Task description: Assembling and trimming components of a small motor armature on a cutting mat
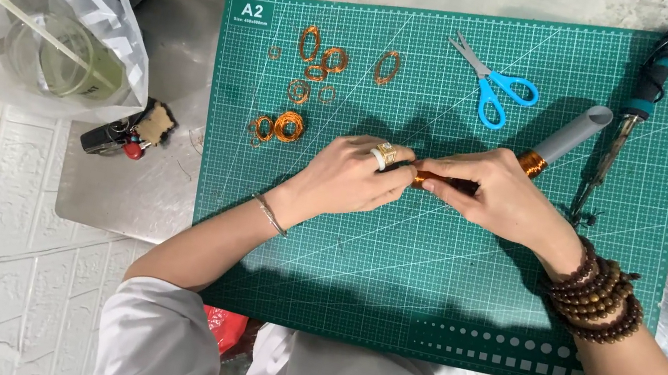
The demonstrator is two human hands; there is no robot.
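Over the middle of a green cutting mat [429, 267], my left hand [349, 177] and my right hand [500, 197] meet fingertip to fingertip. Between them they pinch a small coil of copper wire [422, 177] wound on a dark rod. A grey tube [574, 133] with copper wire wound at its lower end [532, 164] pokes out behind my right hand. My left hand wears a ring and a thin bracelet; my right wrist carries several brown bead bracelets [596, 299].
Several finished copper wire rings [319, 63] and small coils [288, 126] lie at the mat's upper left. Blue-handled scissors [496, 84] and a soldering iron [636, 111] lie at the upper right. A plastic bag with a cup [61, 33] and a key bunch [126, 135] sit left of the mat.
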